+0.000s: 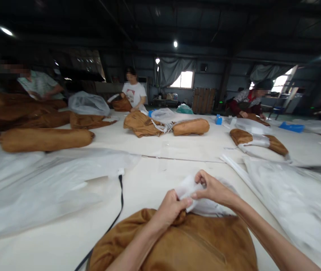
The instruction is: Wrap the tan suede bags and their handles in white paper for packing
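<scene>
A brown suede-like article [205,241] with a long slanted seam lies in front of me on the white table; its exact kind is unclear. Over its far edge, a sheet of thin white wrap [187,186] is gathered between my hands. My left hand [173,207] grips the wrap at its near side, thumb pressed down, just above a bunched brown part. At the wrap's right side my right hand [210,188] has its fingers curled in a pinch on it. More whitish wrapping [214,207] spreads beneath my right hand, touching the brown article.
Clear plastic sheets [44,188] cover the left of the table [140,188], more plastic bags [293,195] the right. A black strap [121,195] runs along the left. Brown rolls [47,139] and a white-banded bundle [259,141] lie farther off. Several people work across the table.
</scene>
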Demonstrator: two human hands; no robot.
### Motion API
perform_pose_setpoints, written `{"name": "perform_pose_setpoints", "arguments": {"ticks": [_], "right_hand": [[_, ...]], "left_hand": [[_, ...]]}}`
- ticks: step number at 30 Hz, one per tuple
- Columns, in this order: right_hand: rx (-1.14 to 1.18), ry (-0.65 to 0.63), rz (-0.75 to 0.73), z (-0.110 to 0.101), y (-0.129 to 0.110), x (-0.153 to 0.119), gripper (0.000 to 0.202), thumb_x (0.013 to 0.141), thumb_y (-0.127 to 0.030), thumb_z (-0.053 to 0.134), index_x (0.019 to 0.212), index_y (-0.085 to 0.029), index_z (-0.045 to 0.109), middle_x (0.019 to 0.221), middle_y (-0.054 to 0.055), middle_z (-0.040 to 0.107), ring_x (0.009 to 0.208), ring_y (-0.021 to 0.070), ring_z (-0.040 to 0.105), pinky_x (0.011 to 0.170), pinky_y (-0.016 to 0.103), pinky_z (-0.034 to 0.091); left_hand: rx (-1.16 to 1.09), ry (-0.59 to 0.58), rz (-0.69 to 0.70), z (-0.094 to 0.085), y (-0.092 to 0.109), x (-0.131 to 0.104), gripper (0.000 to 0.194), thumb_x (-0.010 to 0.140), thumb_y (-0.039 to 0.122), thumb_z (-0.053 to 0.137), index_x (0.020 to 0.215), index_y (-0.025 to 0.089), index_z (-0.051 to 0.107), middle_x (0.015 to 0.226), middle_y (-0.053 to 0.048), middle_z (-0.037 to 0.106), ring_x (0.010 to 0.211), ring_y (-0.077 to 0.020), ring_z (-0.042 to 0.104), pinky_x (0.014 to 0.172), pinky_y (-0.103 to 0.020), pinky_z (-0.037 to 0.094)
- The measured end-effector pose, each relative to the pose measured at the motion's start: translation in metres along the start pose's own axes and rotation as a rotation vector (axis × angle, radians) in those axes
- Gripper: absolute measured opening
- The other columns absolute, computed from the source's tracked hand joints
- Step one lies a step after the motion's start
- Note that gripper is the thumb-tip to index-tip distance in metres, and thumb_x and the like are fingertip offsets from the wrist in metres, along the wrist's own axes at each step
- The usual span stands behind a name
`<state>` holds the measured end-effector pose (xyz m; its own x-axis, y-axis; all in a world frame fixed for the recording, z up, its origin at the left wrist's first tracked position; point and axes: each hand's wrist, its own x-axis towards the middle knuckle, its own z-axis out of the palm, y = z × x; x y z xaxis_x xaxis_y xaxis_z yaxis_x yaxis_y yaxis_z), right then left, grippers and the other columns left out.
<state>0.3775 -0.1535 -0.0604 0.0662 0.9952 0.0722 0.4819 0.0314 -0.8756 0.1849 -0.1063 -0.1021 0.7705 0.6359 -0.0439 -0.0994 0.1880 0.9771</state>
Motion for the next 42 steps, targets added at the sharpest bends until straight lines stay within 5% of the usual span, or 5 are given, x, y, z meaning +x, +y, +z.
{"name": "perform_pose_setpoints", "arguments": {"ticks": [3, 8, 14, 32, 42], "right_hand": [[0.081, -0.185, 0.049, -0.009, 0.004, 0.011, 0.071, 0.051, -0.030, 0.083, 0.117, -0.019, 0.058, 0.095, 0.000, 0.062, 0.084, 0.0175, 0.058, 0.073, 0.027, 0.047], [0.152, -0.578, 0.071, -0.016, -0.002, 0.022, 0.037, 0.059, -0.033, 0.081, 0.091, -0.017, 0.074, 0.084, -0.001, 0.070, 0.077, 0.0162, 0.061, 0.072, 0.025, 0.046], [0.291, -0.515, 0.045, -0.020, -0.003, 0.007, 0.037, 0.064, -0.037, 0.083, 0.091, -0.016, 0.073, 0.084, -0.001, 0.070, 0.081, 0.0164, 0.062, 0.084, 0.030, 0.048], [0.469, -0.391, 0.069, -0.014, 0.026, -0.011, 0.032, 0.073, -0.033, 0.082, 0.101, -0.019, 0.073, 0.087, -0.002, 0.069, 0.077, 0.0121, 0.059, 0.074, 0.023, 0.045], [0.492, -0.373, -0.021, -0.006, 0.030, -0.013, 0.015, 0.083, -0.022, 0.065, 0.086, -0.022, 0.079, 0.084, 0.000, 0.067, 0.076, 0.0125, 0.057, 0.075, 0.024, 0.042]], "left_hand": [[-0.017, -0.012, 0.066, -0.001, -0.006, 0.003, 0.048, 0.067, 0.047, 0.078, 0.095, 0.009, 0.068, 0.060, 0.001, 0.051, 0.045, -0.0054, 0.036, 0.044, -0.019, 0.024], [-0.008, -0.012, 0.156, 0.001, -0.004, 0.006, 0.049, 0.067, 0.050, 0.078, 0.094, 0.010, 0.071, 0.071, -0.004, 0.057, 0.065, -0.0136, 0.050, 0.061, -0.023, 0.040], [0.109, 0.067, 0.034, 0.009, 0.011, -0.005, 0.048, 0.069, 0.048, 0.078, 0.099, 0.013, 0.067, 0.064, 0.002, 0.054, 0.057, -0.0095, 0.043, 0.054, -0.020, 0.032], [-0.031, -0.102, -0.043, -0.004, 0.011, -0.009, 0.039, 0.080, 0.039, 0.076, 0.103, 0.020, 0.050, 0.062, 0.008, 0.051, 0.042, -0.0024, 0.031, 0.042, -0.015, 0.020], [0.130, 0.031, -0.003, -0.002, 0.018, -0.014, 0.022, 0.077, 0.036, 0.070, 0.084, 0.015, 0.069, 0.060, 0.002, 0.056, 0.051, -0.0089, 0.044, 0.051, -0.021, 0.031]]}}
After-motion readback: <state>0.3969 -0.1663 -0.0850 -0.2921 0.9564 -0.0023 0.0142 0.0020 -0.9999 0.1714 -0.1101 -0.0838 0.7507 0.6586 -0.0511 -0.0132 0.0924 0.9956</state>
